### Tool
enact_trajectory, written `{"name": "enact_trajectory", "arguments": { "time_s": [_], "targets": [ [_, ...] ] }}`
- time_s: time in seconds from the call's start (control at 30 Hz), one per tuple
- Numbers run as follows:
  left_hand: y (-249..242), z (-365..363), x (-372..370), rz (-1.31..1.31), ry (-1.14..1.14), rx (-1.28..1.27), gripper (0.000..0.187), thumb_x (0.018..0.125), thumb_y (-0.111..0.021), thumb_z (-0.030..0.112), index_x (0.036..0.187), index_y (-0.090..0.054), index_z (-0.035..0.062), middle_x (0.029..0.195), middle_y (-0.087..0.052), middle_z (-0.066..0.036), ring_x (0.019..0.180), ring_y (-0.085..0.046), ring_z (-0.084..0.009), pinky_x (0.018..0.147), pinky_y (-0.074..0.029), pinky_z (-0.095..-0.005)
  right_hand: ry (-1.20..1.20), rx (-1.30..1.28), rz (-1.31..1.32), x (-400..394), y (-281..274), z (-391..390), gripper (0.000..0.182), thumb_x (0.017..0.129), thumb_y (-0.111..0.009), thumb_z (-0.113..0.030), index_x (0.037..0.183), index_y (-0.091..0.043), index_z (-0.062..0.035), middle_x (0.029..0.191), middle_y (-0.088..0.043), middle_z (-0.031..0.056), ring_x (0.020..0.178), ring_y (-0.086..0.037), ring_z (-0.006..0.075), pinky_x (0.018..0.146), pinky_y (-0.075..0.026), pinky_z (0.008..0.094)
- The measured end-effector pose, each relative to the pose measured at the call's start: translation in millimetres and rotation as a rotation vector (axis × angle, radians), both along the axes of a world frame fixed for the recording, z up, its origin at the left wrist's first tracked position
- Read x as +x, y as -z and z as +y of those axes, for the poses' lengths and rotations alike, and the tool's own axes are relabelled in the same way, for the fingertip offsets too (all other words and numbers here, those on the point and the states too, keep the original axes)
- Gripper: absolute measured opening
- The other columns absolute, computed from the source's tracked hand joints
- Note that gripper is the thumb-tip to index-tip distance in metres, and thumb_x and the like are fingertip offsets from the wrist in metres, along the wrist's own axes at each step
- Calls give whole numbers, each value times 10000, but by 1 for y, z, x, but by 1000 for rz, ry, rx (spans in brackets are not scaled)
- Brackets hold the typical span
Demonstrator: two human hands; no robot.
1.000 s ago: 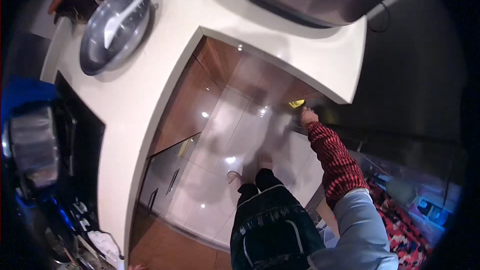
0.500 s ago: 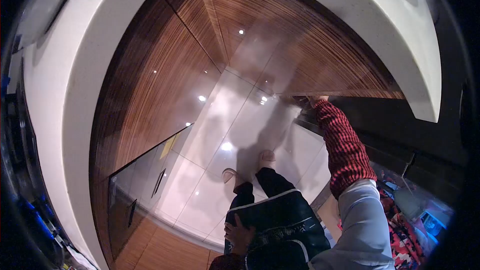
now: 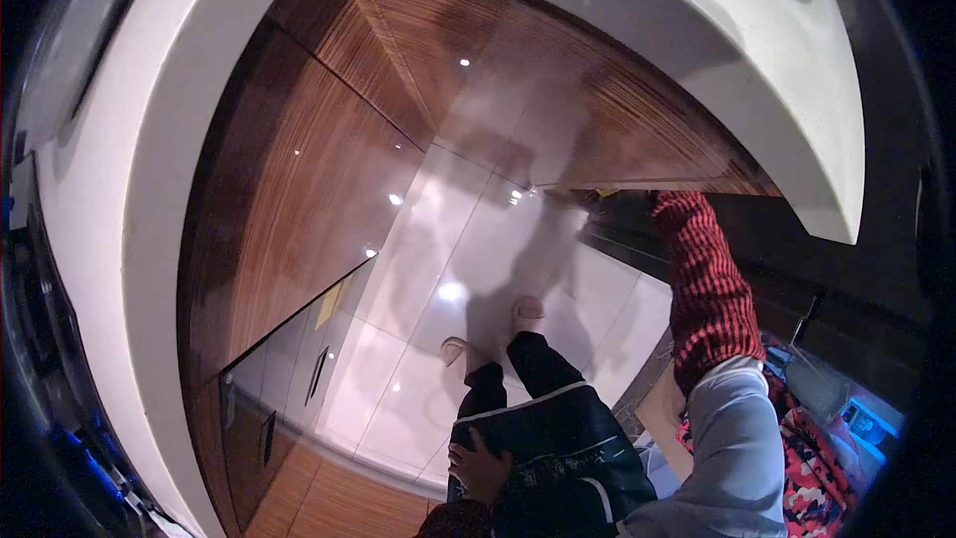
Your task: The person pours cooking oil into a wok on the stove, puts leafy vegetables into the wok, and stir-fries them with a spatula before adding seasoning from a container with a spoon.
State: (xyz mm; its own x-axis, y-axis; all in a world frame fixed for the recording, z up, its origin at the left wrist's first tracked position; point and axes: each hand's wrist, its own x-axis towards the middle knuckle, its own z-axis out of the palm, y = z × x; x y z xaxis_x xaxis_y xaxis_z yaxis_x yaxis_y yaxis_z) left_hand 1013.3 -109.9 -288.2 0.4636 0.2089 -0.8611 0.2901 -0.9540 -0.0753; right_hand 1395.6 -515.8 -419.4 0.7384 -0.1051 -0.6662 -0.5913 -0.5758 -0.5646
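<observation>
My left hand [image 3: 482, 465] lies against the dark apron [image 3: 558, 448] with white print over my thighs. Its fingers look stretched out on the cloth, with nothing seen in them. My right arm, in a red-and-black checked oversleeve [image 3: 709, 289], reaches past the edge of the wood-grain cabinet panel [image 3: 637, 130] into a dark opening. The right hand itself is hidden behind that panel. A small yellow piece [image 3: 603, 193] shows at the panel's lower edge, left of the cuff.
A curved white countertop [image 3: 159, 139] arches overhead. Glossy wood cabinets [image 3: 309, 199] stand on the left, above a dark glass front [image 3: 279, 379]. Pale floor tiles [image 3: 428, 239] lie around my feet. Red patterned cloth [image 3: 812, 463] and a blue-lit object [image 3: 868, 426] sit at right.
My right arm has gone further in behind the panel, and the hand, partly visible before, is now hidden. The left hand stays on the apron. The view has shifted slightly.
</observation>
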Motion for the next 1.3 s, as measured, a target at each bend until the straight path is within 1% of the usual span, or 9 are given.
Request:
{"name": "enact_trajectory", "arguments": {
  "time_s": [0.33, 0.6, 0.67, 0.73, 0.87, 1.07, 1.23, 1.27, 1.3],
  "targets": [
    [5, -10, 2, -4, 11, -34, 780, 640, -511, 475, 1265, -250, 87, 1167, -249, -357, 1069, -296, -468, 805, -282, -572, 1, 526, 205, -50, 98, 16, 224, 742, -453, -136, 918, -579, -80, 742, -587, 81, 640, -577, 186, 467, -432, 311],
    [-10, 6, -3, -99, 45, -28, 734, 663, -502, 461, 1259, -267, 102, 1160, -259, -353, 1066, -301, -457, 809, -285, -573, 118, -344, 146, -82, 15, 66, 410, 696, -571, -330, 980, -536, -35, 845, -601, 135, 839, -565, 254, 703, -430, 328],
    [-24, 14, -6, -121, 25, -33, 720, 666, -506, 454, 1256, -275, 111, 1161, -269, -342, 1063, -307, -454, 810, -284, -575, 432, 245, -336, -126, 130, 36, 295, 683, -537, -211, 879, -557, 8, 768, -575, 76, 745, -551, 215, 667, -432, 304],
    [-32, 19, -18, -115, -20, -30, 706, 669, -511, 447, 1253, -284, 120, 1161, -279, -332, 1060, -313, -450, 811, -284, -578, 122, -6, -96, -127, -79, 122, 291, 679, -515, -230, 849, -564, 1, 668, -547, 68, 635, -542, 190, 578, -439, 303],
    [-63, 22, -41, -284, -124, -166, 679, 667, -519, 436, 1241, -311, 138, 1157, -323, -305, 1050, -346, -441, 793, -303, -573, -104, 133, -104, -174, -188, 181, 240, 696, -477, -230, 835, -563, -54, 551, -452, -11, 421, -392, 102, 385, -344, 263],
    [-70, 79, -161, -447, -265, -361, 355, 671, -527, 350, 947, -580, 134, 911, -538, -175, 847, -517, -320, 728, -425, -398, -584, 394, 62, -316, -301, 250, 345, 707, -575, -350, 846, -547, -36, 662, -504, 14, 584, -485, 122, 506, -409, 275],
    [-67, 155, -277, -693, -1228, -554, 195, 767, -459, 223, 789, -571, 64, 827, -571, -87, 779, -550, -220, 682, -444, -320, -1324, 248, 176, -401, -475, 390, 338, 689, -589, -318, 785, -515, -3, 660, -533, 105, 620, -526, 211, 575, -421, 334],
    [-135, 173, -283, -934, -983, -554, 201, 776, -447, 224, 847, -555, 71, 833, -563, -117, 794, -547, -222, 700, -435, -315, -1514, 273, 134, -422, -497, 417, 327, 684, -588, -310, 764, -506, -4, 650, -528, 114, 624, -529, 215, 575, -421, 329],
    [-68, 197, -327, -449, -770, -359, 266, 796, -421, 250, 949, -529, 61, 860, -552, -147, 816, -540, -256, 747, -415, -335, -1498, 415, 73, -446, -524, 439, 295, 673, -593, -267, 771, -480, -12, 603, -492, 100, 591, -512, 206, 561, -418, 322]
  ]
}}
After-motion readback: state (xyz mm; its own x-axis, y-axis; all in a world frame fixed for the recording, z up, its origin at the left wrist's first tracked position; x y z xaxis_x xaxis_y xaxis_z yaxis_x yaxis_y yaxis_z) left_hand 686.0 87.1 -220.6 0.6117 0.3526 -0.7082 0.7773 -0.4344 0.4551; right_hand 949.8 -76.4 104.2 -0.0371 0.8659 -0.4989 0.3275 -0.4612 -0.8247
